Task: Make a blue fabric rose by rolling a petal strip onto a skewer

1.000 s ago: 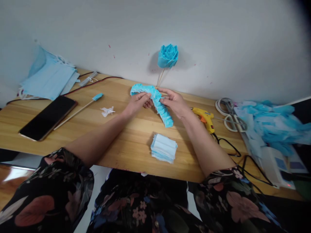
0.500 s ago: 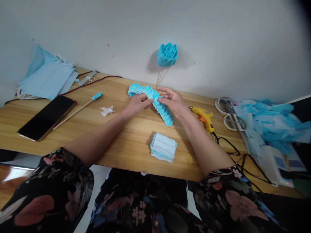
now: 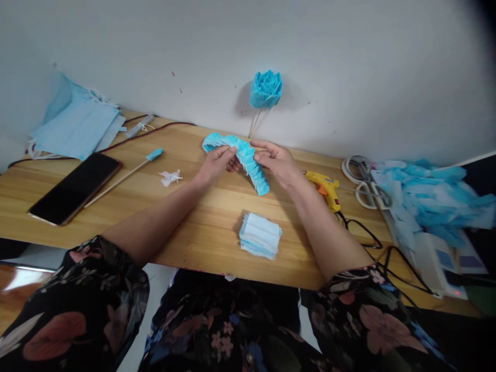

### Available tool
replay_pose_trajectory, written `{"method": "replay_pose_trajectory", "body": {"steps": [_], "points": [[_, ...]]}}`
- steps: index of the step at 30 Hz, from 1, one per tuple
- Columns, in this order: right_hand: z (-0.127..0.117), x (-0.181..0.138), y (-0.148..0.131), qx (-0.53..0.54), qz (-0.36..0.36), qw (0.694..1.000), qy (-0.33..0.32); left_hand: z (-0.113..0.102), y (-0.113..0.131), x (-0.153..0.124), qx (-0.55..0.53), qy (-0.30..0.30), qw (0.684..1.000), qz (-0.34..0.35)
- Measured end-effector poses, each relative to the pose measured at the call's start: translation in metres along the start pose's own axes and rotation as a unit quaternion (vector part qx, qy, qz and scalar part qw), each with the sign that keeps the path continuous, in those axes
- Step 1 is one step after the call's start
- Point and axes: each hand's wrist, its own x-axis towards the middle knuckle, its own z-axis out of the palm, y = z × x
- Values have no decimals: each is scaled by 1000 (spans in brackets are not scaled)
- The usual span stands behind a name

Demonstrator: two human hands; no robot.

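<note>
A curved row of stacked light-blue cut pieces point(image 3: 253, 168) lies on the wooden table point(image 3: 194, 217) near the wall. My left hand point(image 3: 215, 164) pinches the row near its middle from the left. My right hand point(image 3: 278, 163) holds it from the right, fingers curled round the pieces. In front of them sits a small pile of folded blue mask squares point(image 3: 260, 235). A finished blue rose on a stick point(image 3: 265, 90) leans against the wall just behind my hands.
A phone point(image 3: 75, 187), a stick with a blue tip point(image 3: 124, 176) and a white scrap point(image 3: 171, 177) lie at the left, masks point(image 3: 75, 126) behind them. At the right are a yellow glue gun point(image 3: 327, 188), scissors point(image 3: 362, 181), blue offcuts point(image 3: 430, 199) and cables point(image 3: 372, 245).
The row's lower end has drawn in toward my hands, so it looks shorter and more bunched. My left fingers shifted slightly along the top of it.
</note>
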Motion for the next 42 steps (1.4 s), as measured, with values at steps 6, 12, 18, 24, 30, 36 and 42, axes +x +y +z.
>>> {"method": "replay_pose_trajectory", "body": {"steps": [6, 12, 18, 24, 30, 36, 42], "points": [[6, 1, 1, 20, 2, 999, 25, 0, -1, 0, 54, -28, 998, 0], [8, 0, 3, 24, -4, 999, 28, 0, -1, 0, 32, -15, 999, -2], [8, 0, 2, 9, -21, 1000, 18, 0, 2, -2, 16, -27, 999, -12], [4, -2, -1, 28, 2, 999, 37, 0, 5, -2, -63, -1, 998, -25], [3, 1, 4, 8, -17, 1000, 16, 2, 10, -3, -80, 2, 996, -35], [4, 4, 6, 14, -35, 999, 33, -1, 5, -1, -14, -28, 999, -26], [8, 2, 4, 17, -13, 999, 35, -6, -4, 3, 35, -47, 998, -7]]}}
